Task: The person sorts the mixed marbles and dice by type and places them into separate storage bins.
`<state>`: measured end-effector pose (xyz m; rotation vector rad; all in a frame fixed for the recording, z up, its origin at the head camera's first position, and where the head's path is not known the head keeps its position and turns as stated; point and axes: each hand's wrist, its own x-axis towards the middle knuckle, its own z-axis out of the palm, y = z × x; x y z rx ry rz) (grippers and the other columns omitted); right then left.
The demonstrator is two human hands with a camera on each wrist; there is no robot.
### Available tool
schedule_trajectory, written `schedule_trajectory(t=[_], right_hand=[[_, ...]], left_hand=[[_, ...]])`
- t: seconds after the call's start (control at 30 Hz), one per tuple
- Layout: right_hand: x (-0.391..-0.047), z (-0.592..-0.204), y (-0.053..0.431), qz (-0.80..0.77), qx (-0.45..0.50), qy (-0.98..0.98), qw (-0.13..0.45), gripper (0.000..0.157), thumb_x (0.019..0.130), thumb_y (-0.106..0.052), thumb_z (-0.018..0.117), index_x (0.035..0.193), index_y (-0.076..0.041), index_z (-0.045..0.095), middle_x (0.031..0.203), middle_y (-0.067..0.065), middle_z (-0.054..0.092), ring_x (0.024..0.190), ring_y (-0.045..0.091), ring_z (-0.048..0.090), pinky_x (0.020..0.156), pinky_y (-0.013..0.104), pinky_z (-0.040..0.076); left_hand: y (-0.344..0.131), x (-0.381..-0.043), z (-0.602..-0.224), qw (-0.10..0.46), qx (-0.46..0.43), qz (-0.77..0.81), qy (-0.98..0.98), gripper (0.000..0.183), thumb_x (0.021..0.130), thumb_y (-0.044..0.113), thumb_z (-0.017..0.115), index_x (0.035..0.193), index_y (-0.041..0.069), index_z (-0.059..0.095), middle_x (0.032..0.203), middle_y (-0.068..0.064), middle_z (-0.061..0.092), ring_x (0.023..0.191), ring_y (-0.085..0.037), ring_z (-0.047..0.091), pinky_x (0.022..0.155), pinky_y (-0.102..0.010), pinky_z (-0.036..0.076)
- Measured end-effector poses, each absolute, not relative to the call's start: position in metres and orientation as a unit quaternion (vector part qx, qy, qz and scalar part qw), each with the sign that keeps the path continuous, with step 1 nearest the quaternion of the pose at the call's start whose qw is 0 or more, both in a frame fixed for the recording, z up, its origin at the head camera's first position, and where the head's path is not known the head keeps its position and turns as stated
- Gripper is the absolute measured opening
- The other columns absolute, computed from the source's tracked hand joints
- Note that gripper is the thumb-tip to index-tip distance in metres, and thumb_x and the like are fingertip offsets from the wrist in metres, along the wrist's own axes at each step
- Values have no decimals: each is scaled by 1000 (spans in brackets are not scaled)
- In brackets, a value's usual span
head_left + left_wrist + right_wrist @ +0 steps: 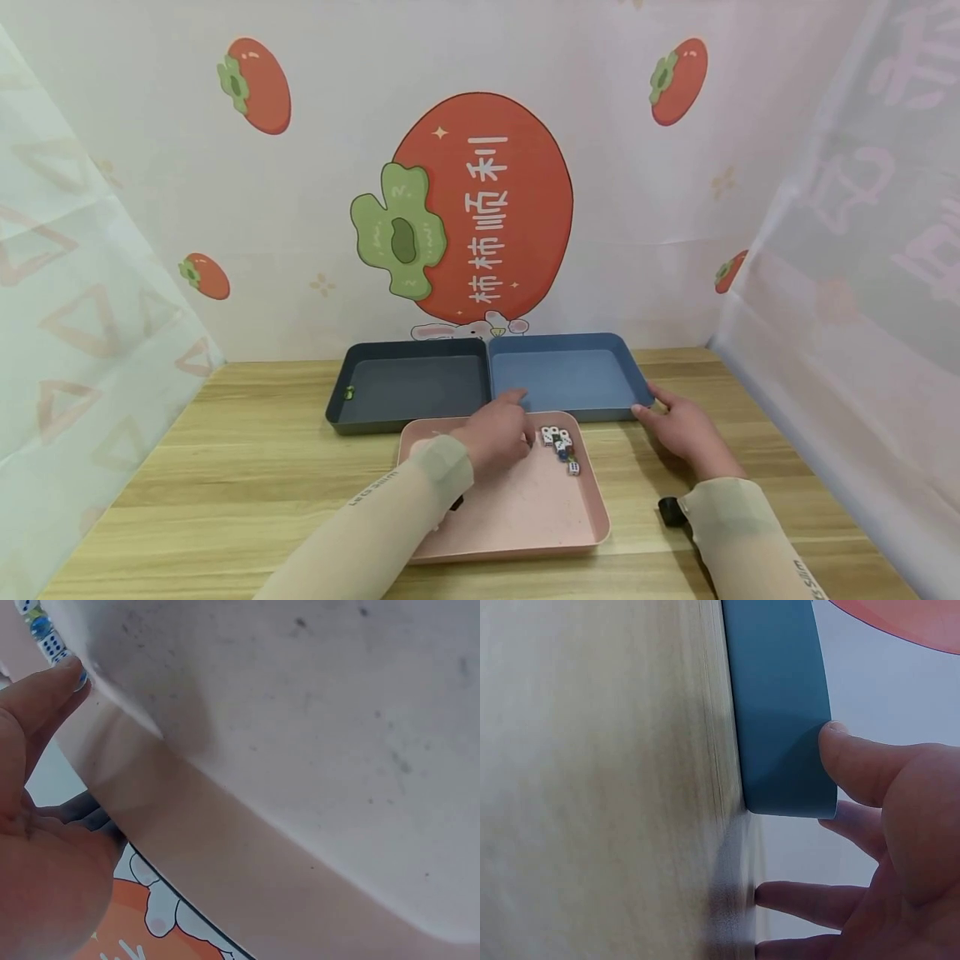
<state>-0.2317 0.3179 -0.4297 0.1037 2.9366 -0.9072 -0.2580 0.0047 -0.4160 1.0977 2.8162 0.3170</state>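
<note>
My left hand [495, 435] reaches over the far side of the pink tray [517, 542]. Between its thumb and a fingertip, a small blue piece [81, 680], apparently a die, shows in the left wrist view; the other fingers largely hide it in the head view. Just right of that hand, several dice [560, 446], white and coloured, lie clustered in the tray. My right hand [686, 429] holds the near right corner of the blue tray [566, 414]. In the right wrist view its thumb [855, 761] is at the rim, with other fingers spread beyond.
Left of the blue tray stands a dark grey tray [408, 423], with a small green piece [349, 392] at its left side. All three trays sit on a wooden table [187, 475]. A printed cloth [315, 183] hangs behind and along both sides.
</note>
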Motion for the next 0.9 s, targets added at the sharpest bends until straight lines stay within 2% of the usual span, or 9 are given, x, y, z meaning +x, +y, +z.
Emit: schedule_trajectory(t=[0.17,0.3,0.4,0.5,0.6,0.67,0.77,0.9], right_hand=[[-231,-428,317,-292,28,956,28,77,101,-51,51,156,-1,27,144,37,38,130,56,37,102,68,32],[-232,-429,317,-295,29,955,28,77,101,-50,51,156,-1,28,144,37,38,130,56,37,102,68,32],[-231,-429,317,-296,28,954,30,77,101,-51,51,156,-2,27,145,37,38,130,56,36,102,68,32],[-231,-428,318,-298,28,954,32,78,101,-51,51,156,-2,27,145,37,37,130,57,36,102,69,32],[-230,-428,318,-301,31,952,34,78,101,-52,50,156,-1,26,146,37,36,131,57,36,102,69,32],[-230,-428,318,-304,32,952,35,78,101,-51,51,156,-1,26,146,37,36,131,57,35,102,69,32],[-230,-428,318,-304,33,951,36,78,101,-51,51,156,-1,26,146,37,35,131,57,35,102,69,32],[-230,-427,318,-302,34,952,39,80,101,-54,50,156,-2,26,146,37,35,131,57,34,102,69,31]], left_hand=[[1,-256,-407,62,358,129,923,19,92,10,67,103,16,81,146,-8,51,148,-20,19,111,-34,35],[-1,-259,-403,72,359,154,918,19,93,11,66,104,16,81,121,4,68,148,-19,19,112,-35,33],[-6,-264,-398,83,350,184,915,17,94,13,67,103,17,81,109,10,71,148,-19,20,113,-37,32],[-12,-268,-393,86,337,205,915,13,94,18,71,101,19,81,125,2,66,148,-21,21,112,-41,34],[-19,-272,-387,84,328,214,916,11,93,20,72,100,20,81,146,-6,50,147,-22,22,110,-43,37],[-23,-275,-384,83,319,220,918,10,93,21,72,100,21,80,154,-8,40,147,-22,22,110,-44,37],[-30,-279,-383,85,305,226,921,12,93,22,72,103,20,80,158,-8,32,147,-22,23,109,-44,37],[-39,-285,-381,87,285,233,926,15,93,23,73,106,19,79,159,-9,30,145,-27,27,108,-46,39]])
